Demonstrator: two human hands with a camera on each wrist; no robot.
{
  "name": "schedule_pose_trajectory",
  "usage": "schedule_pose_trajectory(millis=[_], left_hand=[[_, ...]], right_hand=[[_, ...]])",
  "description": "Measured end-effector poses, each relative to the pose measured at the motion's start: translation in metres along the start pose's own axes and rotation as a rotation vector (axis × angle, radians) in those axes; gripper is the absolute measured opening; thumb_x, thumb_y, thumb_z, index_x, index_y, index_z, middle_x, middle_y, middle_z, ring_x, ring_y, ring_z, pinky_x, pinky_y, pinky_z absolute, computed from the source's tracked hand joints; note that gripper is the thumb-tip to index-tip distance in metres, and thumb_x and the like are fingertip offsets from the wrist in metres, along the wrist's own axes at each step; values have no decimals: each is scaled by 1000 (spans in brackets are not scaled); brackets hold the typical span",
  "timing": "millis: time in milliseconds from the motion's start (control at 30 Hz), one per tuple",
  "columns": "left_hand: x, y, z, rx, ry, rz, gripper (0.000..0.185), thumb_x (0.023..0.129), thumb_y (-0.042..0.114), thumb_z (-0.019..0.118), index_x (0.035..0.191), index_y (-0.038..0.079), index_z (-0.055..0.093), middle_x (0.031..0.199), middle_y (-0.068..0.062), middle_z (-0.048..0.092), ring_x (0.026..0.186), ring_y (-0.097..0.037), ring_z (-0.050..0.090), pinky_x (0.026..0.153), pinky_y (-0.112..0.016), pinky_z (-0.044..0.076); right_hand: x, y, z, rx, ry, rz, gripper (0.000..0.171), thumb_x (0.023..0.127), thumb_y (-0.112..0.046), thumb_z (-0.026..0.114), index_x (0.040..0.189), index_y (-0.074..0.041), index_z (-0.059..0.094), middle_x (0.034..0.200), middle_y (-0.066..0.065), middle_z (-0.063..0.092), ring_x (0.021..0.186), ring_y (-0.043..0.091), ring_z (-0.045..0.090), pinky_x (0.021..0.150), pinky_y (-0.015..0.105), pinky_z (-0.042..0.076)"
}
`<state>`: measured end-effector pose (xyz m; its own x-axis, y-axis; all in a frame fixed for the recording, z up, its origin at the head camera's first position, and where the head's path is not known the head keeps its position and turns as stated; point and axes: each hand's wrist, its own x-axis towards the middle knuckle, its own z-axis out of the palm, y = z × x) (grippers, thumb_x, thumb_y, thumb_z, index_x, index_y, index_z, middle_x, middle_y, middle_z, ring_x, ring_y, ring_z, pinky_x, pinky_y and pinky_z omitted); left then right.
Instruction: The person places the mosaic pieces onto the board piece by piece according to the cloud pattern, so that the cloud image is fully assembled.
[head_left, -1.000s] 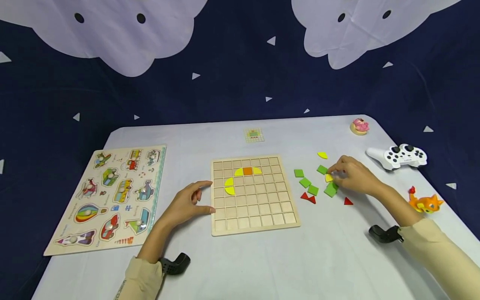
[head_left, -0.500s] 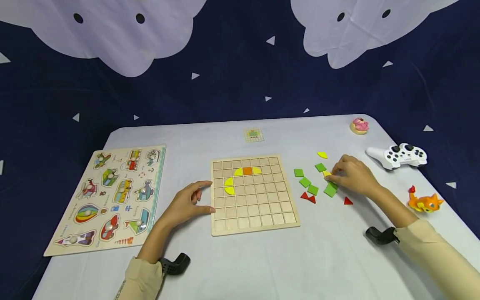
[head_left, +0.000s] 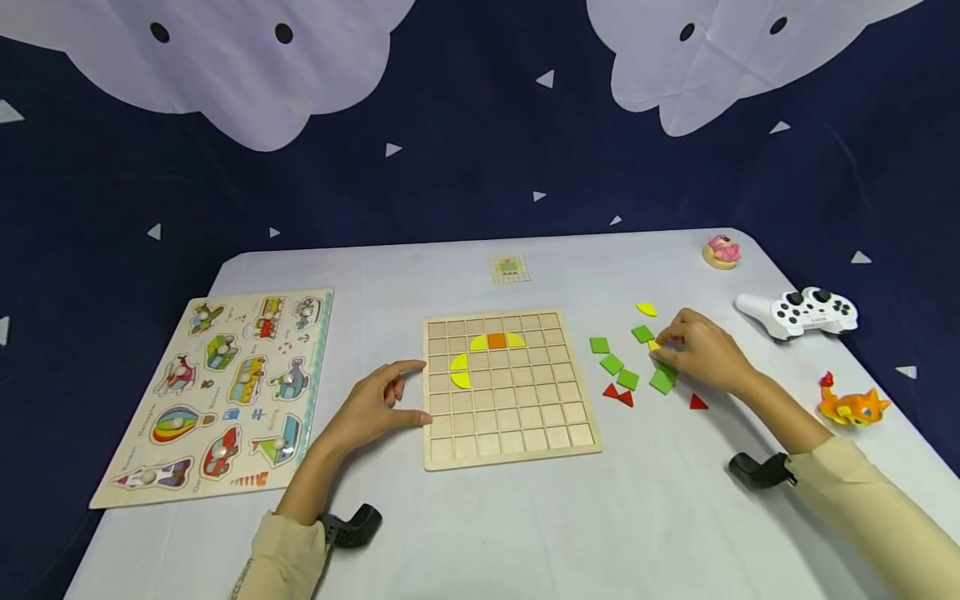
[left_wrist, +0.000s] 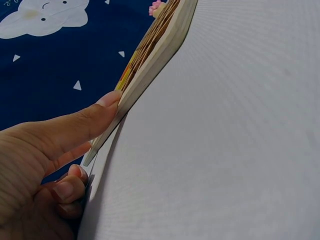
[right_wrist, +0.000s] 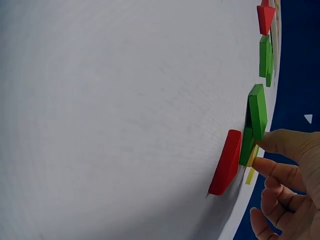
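Head view has a navy backdrop (head_left: 480,167), cut off at the top and sides, behind a white table (head_left: 510,533) whose near side leaves the frame. At left lies a picture puzzle (head_left: 240,392), its near right corner behind the left forearm. Both sleeves (head_left: 870,500) are cut off by the frame. Mid-table, the board (head_left: 510,425) is a pale wooden grid, bearing four yellow quarter rounds (head_left: 460,380) and one orange square (head_left: 497,341) near its far left part. Left hand (head_left: 372,406): thumb and forefinger spread wide, both touching the board's left edge, gripping nothing between them; the left wrist view hides the forefinger's tip. Right hand (head_left: 701,350): thumb and forefinger pinch a yellow piece (head_left: 653,345), right of the board among the loose pieces. The fingers cover most of it, so its full outline cannot be told; what shows is plain bright yellow. Beyond that hand sit a white controller (head_left: 798,313), an orange toy (head_left: 853,407) and a pink toy (head_left: 722,252). A far card (head_left: 509,268) is too small to read closely. Smallest are green squares (head_left: 612,364), some partly overlapping, and red triangles (head_left: 698,402).
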<state>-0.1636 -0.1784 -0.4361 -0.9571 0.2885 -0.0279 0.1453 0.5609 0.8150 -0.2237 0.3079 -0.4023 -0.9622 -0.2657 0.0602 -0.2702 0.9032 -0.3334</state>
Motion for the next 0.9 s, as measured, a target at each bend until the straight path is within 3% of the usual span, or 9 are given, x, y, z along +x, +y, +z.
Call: schedule_pose_trajectory(millis=[267,600,900], left_hand=[[0,2,1,-2,1,-15,77,72,20,90,140,8,55,84,-3,44,75,-17,40,69,-30,34],[0,2,0,-2,1,-16,77,71,20,90,140,8,55,85,-4,44,75,-17,40,69,-30,34],[0,1,0,-1,0,-13,77,72,22,90,140,9,55,85,-4,44,74,-17,40,69,-30,34]], right_hand=[[0,-3,0,20,-4,50,28,82,-20,80,95,4,74,95,13,57,84,26,53,73,40,43],[6,-20,3,51,55,-40,26,80,-19,82,92,3,75,92,11,56,82,24,51,68,34,42],[17,-42,10,72,41,-104,22,79,-19,82,91,-1,76,92,8,55,82,23,51,71,37,43]])
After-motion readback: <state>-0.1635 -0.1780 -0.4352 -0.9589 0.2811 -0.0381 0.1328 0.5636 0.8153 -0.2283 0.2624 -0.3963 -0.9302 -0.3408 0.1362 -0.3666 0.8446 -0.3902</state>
